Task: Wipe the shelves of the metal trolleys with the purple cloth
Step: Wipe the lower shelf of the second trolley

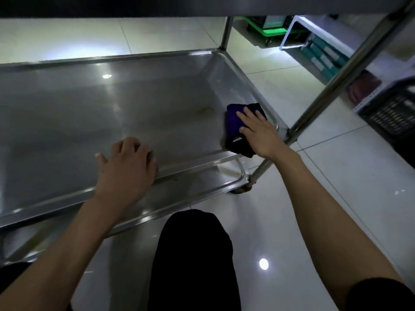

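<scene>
A metal trolley's middle shelf (94, 113) fills the left and centre of the head view, shiny, with a raised rim. The purple cloth (233, 122) lies folded in the shelf's near right corner, next to the trolley's diagonal post (336, 81). My right hand (258, 133) presses flat on the cloth with straight fingers. My left hand (125, 169) grips the shelf's near rim, fingers curled over its edge. A lower shelf (202, 187) shows just beneath the rim.
White tiled floor (336, 198) surrounds the trolley. A white rack with teal boxes (323, 57) and a dark crate (395, 108) stand at the right. A green cart (269, 30) is at the back. My knee in dark trousers (193, 254) is below the shelf.
</scene>
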A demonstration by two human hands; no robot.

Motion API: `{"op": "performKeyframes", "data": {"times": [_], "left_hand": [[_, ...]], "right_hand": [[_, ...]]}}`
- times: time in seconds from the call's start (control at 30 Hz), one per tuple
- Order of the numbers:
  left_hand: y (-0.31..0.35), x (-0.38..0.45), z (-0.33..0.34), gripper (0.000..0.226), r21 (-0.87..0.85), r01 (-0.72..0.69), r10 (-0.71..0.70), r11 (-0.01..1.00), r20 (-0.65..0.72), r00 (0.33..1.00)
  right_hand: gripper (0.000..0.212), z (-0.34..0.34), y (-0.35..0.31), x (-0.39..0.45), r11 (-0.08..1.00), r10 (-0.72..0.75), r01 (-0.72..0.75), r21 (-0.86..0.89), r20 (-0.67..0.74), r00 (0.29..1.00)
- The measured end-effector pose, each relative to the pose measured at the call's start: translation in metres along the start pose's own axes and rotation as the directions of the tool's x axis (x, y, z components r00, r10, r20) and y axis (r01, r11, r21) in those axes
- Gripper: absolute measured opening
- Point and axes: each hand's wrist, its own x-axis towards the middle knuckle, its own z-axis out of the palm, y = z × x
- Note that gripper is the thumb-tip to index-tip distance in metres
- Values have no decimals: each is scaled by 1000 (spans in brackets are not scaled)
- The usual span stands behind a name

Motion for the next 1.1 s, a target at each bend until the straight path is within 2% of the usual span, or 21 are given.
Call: {"op": "performKeyframes", "data": {"times": [0.13, 0.27, 0.37, 0.47, 0.67, 0.77, 0.8, 0.9, 1.1], "left_hand": [[0, 0, 2, 29, 2, -5, 5, 1000, -15, 1000], [-6, 0, 2, 33, -27, -15, 14, 1000, -28, 1000], [-12, 1, 3, 43, 54, -29, 28, 998, 14, 999], [-13, 5, 1, 46, 44, -23, 23, 999, 17, 1000], [-23, 6, -5, 57, 30, -25, 24, 999, 17, 1000], [-47, 16, -16, 66, -119, 5, 3, 993, 68, 998], [-58, 17, -17, 61, -154, 25, -16, 988, 60, 998], [-79, 8, -8, 42, -72, 11, -10, 997, 8, 1000], [-87, 8, 0, 41, -89, 12, -18, 996, -64, 998]], "right_hand": [[54, -14, 28, 10, 990, 129, -130, -47, -20, 991], [58, -11, 29, 12, 988, 136, -136, -78, -3, 991], [61, -7, 21, 16, 987, 133, -130, -92, 27, 991], [60, 6, -12, 27, 993, 67, -60, -103, 66, 996], [59, 43, -112, 47, 987, -145, 147, -71, 42, 989], [59, 55, -147, 55, 974, -218, 221, -45, 73, 973], [59, 58, -156, 57, 970, -236, 240, -44, 76, 969], [59, 68, -181, 64, 959, -272, 277, -59, 81, 959], [58, 83, -239, 75, 930, -361, 367, -28, 121, 925]]}}
